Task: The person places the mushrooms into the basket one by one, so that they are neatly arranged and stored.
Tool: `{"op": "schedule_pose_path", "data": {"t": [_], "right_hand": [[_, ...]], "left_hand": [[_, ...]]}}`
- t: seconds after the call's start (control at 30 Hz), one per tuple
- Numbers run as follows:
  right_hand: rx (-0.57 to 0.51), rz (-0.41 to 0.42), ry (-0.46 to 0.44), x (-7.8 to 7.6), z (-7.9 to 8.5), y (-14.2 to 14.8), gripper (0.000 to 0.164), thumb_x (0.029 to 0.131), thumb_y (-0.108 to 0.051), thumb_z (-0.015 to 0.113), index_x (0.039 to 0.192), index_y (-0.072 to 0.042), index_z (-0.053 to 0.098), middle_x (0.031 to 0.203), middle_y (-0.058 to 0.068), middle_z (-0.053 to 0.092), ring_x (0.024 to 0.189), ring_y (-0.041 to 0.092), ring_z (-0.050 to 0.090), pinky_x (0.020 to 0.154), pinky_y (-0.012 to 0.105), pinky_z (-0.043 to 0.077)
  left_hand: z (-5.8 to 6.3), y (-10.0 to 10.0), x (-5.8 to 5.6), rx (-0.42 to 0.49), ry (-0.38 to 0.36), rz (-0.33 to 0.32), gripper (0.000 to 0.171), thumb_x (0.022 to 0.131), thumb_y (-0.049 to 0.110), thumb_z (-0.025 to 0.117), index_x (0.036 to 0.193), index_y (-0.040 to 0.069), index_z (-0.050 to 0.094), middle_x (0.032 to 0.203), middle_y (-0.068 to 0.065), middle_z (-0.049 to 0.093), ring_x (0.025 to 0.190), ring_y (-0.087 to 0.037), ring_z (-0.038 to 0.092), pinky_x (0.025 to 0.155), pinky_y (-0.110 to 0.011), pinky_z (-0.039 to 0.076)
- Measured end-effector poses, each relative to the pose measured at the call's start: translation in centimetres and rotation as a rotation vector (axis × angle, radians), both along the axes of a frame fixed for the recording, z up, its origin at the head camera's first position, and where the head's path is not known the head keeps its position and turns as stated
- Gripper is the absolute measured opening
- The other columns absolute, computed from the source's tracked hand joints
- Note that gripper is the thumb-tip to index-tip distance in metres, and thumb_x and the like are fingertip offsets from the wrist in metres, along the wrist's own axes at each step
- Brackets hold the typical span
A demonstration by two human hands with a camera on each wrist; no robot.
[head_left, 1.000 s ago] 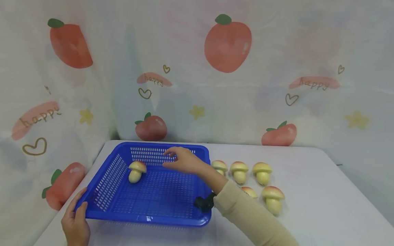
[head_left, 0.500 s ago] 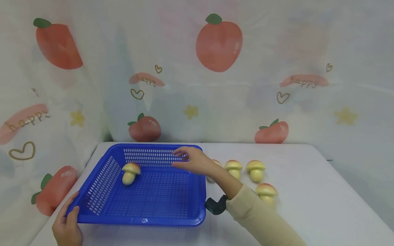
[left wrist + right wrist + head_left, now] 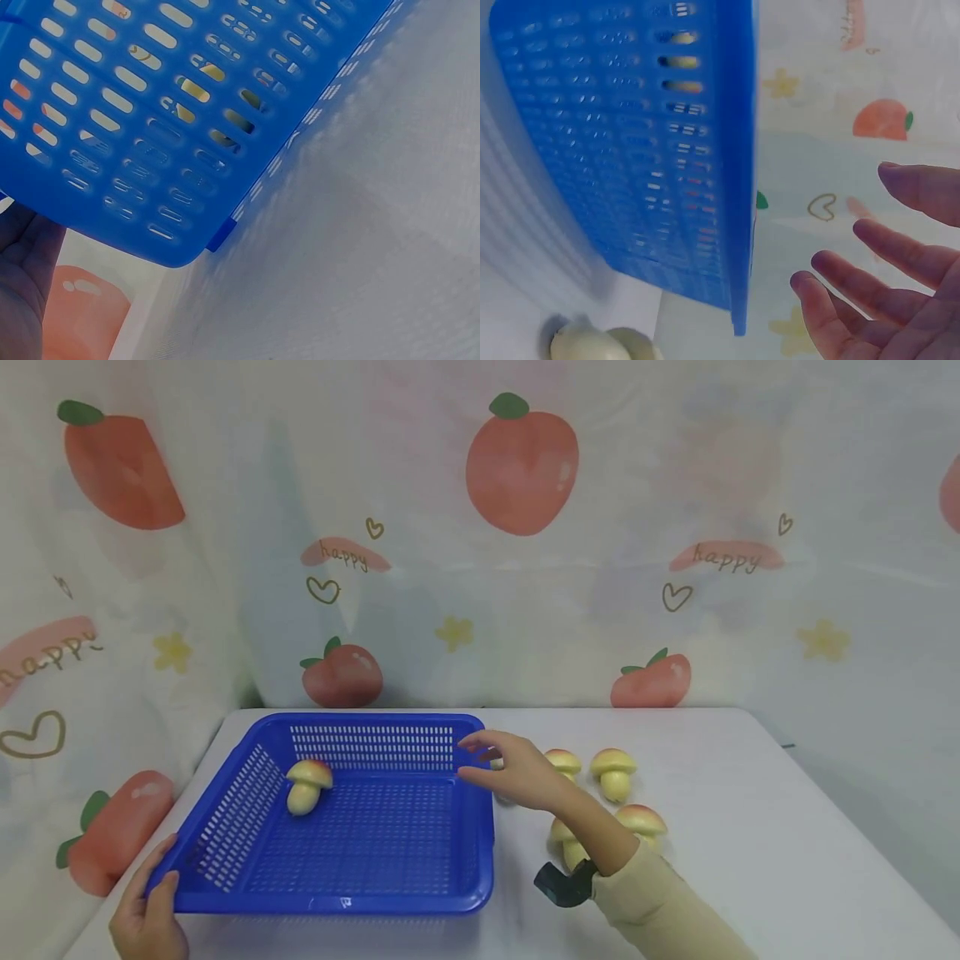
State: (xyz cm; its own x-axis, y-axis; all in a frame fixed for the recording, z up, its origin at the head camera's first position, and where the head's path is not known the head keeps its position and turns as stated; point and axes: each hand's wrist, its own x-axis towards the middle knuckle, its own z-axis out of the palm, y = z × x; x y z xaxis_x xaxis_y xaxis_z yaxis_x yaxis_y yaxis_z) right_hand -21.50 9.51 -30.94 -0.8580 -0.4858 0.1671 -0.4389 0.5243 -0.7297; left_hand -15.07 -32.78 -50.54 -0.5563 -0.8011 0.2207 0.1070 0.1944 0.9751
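Left hand (image 3: 150, 906) is clamped on the near left corner of a blue perforated plastic basket (image 3: 330, 906), thumb over the rim. Right hand (image 3: 521, 772) hovers by the right rim, fingers and thumb apart. One cream-yellow mushroom with a red-tinged cap (image 3: 307, 787) lies in the basket, near the back left — matching mushrooms (image 3: 613, 774) sit on the white table (image 3: 720, 860) to the right, some partly hidden.

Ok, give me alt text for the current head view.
A person's left hand holds the near-left corner of a blue basket with one cream mushroom inside, while the right hand, holding nothing, hovers by its right rim. More mushrooms sit on the white table to the right, before a fruit-print backdrop.
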Motion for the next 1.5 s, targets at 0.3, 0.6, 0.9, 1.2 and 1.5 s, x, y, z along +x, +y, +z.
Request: {"op": "schedule_pose_path", "data": {"t": [0.3,0.6,0.9,1.2,1.5], "right_hand": [[-0.042,-0.087,-0.030,0.4,-1.5,3.0,0.039,0.085,-0.026,0.064,0.118,-0.006,0.058,0.116,0.010,0.059,0.105,0.031,0.055,0.082,0.041,0.047],[-0.041,-0.110,0.017,1.1,-2.5,5.2,0.038,0.086,-0.024,0.064,0.116,-0.002,0.059,0.112,0.013,0.060,0.101,0.031,0.056,0.083,0.042,0.046],[-0.043,-0.173,0.048,2.5,-2.8,6.9,0.034,0.085,-0.022,0.065,0.112,-0.002,0.061,0.109,0.009,0.060,0.103,0.034,0.054,0.082,0.042,0.048],[0.007,-0.234,0.054,3.6,-4.1,8.3,0.039,0.080,-0.021,0.071,0.113,-0.002,0.061,0.110,0.011,0.061,0.100,0.027,0.057,0.079,0.044,0.048],[0.074,-0.254,0.166,4.5,-4.9,9.0,0.036,0.078,-0.022,0.073,0.108,-0.006,0.061,0.110,0.007,0.060,0.107,0.027,0.053,0.087,0.045,0.043]], "left_hand": [[0.4,0.5,0.3,0.018,-0.063,0.015,0.039,0.093,0.008,0.042,0.123,0.025,0.060,0.125,0.006,0.056,0.114,-0.008,0.049,0.092,-0.015,0.036],[2.0,1.5,1.0,0.033,-0.066,-0.006,0.040,0.093,0.008,0.041,0.125,0.023,0.058,0.127,0.004,0.055,0.115,-0.007,0.048,0.094,-0.016,0.034],[0.4,0.2,0.4,0.033,-0.068,0.021,0.039,0.093,0.008,0.043,0.123,0.025,0.060,0.125,0.005,0.056,0.113,-0.008,0.050,0.090,-0.014,0.037],[0.5,0.3,0.4,0.069,-0.033,0.004,0.038,0.093,0.007,0.044,0.122,0.023,0.061,0.124,0.004,0.057,0.112,-0.010,0.051,0.089,-0.015,0.038],[0.2,0.2,0.3,0.075,-0.019,0.007,0.039,0.092,0.006,0.044,0.122,0.023,0.061,0.123,0.004,0.058,0.113,-0.010,0.051,0.091,-0.017,0.038]]}}
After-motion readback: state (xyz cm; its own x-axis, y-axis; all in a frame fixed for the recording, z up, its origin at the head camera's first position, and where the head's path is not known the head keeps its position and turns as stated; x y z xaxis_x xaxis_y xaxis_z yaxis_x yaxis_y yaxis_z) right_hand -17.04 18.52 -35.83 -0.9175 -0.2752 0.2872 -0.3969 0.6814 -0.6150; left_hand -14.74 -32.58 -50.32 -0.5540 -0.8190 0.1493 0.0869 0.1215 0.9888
